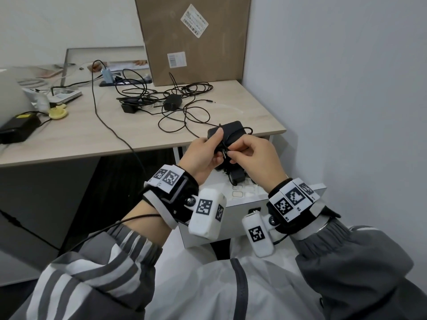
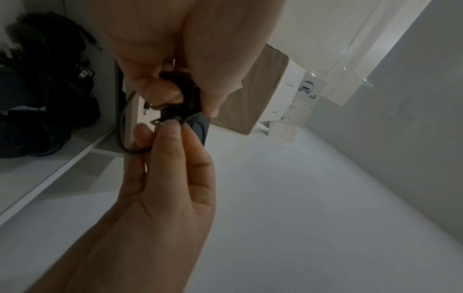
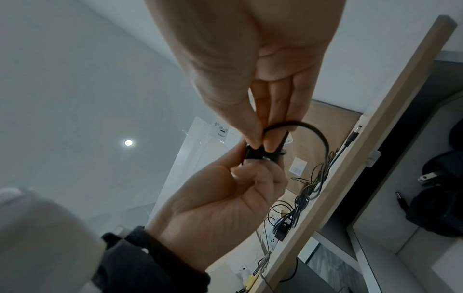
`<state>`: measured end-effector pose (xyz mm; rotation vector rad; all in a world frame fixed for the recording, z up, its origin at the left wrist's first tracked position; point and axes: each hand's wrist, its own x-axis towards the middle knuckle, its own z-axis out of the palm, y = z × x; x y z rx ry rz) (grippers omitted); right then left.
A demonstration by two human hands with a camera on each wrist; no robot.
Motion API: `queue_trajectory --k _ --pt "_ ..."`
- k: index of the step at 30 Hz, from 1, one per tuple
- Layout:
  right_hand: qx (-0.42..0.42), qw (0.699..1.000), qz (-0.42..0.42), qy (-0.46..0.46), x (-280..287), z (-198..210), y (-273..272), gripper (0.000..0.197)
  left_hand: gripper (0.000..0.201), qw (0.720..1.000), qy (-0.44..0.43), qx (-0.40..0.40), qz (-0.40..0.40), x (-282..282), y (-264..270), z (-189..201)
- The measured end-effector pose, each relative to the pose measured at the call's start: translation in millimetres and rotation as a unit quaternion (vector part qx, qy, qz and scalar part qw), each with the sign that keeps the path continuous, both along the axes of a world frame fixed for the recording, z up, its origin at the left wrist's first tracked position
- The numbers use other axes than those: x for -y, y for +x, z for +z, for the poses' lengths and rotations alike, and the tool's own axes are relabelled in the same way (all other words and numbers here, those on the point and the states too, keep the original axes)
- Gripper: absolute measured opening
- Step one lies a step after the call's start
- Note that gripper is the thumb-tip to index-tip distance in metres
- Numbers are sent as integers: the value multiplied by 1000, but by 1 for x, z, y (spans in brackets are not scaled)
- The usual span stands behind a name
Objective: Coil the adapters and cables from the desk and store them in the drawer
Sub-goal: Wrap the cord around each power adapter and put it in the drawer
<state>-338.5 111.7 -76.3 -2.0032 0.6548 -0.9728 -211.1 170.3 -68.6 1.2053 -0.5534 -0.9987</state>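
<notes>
A black adapter with its thin cable wound round it is held just past the desk's front edge, above the open white drawer. My left hand grips the adapter, thumb on its top. My right hand pinches the cable's end against the adapter's near side; in the right wrist view the right hand has thumb and fingertips pressed together on the cable. Coiled black adapters lie in the drawer. A loose tangle of cables and two small adapters stays on the desk.
A tall cardboard box stands at the desk's back against the right wall. A large black power brick, a power strip and papers sit on the desk's left and rear. One long cable hangs over the front edge.
</notes>
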Motion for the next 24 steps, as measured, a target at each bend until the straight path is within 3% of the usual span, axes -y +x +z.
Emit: queue_trajectory --k 4,9,15,17,20,24 --pt "-58 996 -57 -37 1 -11 -2 7 28 996 -48 -61 41 1 -2 -2" --pt "-75 995 -54 -42 4 -15 -4 4 27 986 -75 -131 73 1 -1 -3" --pt "-74 996 -21 -51 9 -19 -6 17 25 983 -59 -171 17 -7 -4 3" --pt "-100 992 -7 -80 15 -18 -9 34 25 982 -43 -181 -6 -10 -5 5" --pt "-142 983 11 -117 21 -18 -13 57 22 987 -20 -159 -28 -15 -2 10" --pt "-184 975 41 -119 34 -18 -18 33 21 989 24 -71 -124 -26 3 17"
